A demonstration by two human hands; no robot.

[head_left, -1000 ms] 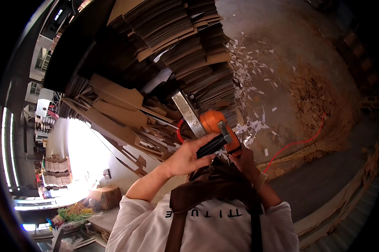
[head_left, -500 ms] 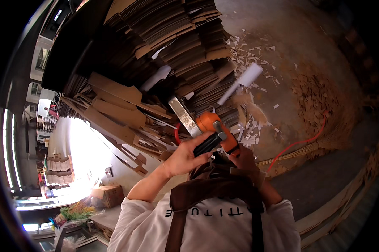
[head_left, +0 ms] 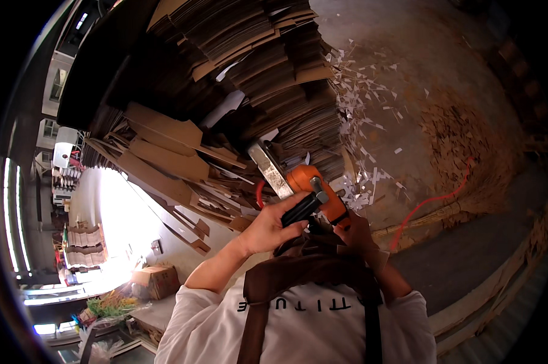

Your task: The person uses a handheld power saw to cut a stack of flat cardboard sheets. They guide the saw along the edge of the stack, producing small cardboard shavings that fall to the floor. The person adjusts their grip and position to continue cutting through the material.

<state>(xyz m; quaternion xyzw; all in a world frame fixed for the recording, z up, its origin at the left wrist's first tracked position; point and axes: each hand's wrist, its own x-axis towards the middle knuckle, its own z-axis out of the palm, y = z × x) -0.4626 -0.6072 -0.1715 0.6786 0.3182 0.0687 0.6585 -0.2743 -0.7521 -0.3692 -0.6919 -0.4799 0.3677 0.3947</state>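
An orange power tool (head_left: 304, 179) with a long, flat, silvery metal head (head_left: 270, 170) is held in front of my waist. My left hand (head_left: 268, 224) is wrapped round its black side handle (head_left: 301, 209). Around the rear of the orange body my right hand (head_left: 358, 233) is closed, its fingers partly hidden in shadow. The metal head points away and to the left, toward a tall stack of cut cardboard sheets (head_left: 286, 91). Whether its tip touches the cardboard I cannot tell. A red hose (head_left: 260, 193) shows beside the tool.
Loose cardboard strips (head_left: 165, 161) jut out at the left. White paper scraps (head_left: 365, 121) litter the floor right of the stack, with a heap of brown scraps (head_left: 456, 136) farther right. Another red hose length (head_left: 429, 200) trails there. A cardboard box (head_left: 155, 282) stands lower left.
The white rolled piece and the brown piece seen at the stack's right side are gone from there. The tool and both hands have shifted only slightly, with the grip unchanged.
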